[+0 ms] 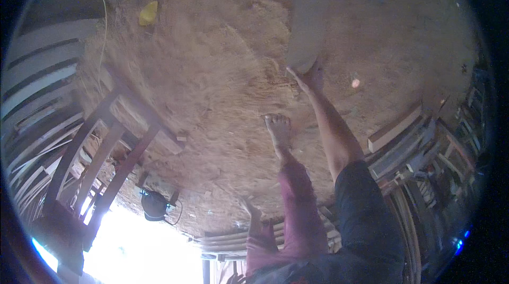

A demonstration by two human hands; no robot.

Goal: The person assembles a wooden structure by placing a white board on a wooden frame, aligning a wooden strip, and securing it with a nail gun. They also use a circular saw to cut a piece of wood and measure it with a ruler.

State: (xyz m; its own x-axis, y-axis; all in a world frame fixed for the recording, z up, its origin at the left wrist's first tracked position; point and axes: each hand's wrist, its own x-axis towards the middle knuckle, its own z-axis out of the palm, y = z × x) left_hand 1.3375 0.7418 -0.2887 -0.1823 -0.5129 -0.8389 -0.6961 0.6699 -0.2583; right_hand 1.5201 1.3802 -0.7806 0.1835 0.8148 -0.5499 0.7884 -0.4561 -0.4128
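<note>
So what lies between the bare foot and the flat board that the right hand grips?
Only sawdust-covered ground in the head view: the stretch from the bare foot to the flat board in the right hand is bare.

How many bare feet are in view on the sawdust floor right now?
2. One bare foot is planted mid-floor, just left of the right hand gripping the board. The other foot shows lower down, partly hidden by the trouser leg.

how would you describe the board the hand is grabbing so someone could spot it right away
Start from the sawdust-covered floor that fills the middle of the picture. Follow the bare right arm up to the right hand, which grips the lower end of a flat grey-brown board. It lies apart from the stacked timber at the right.
</note>
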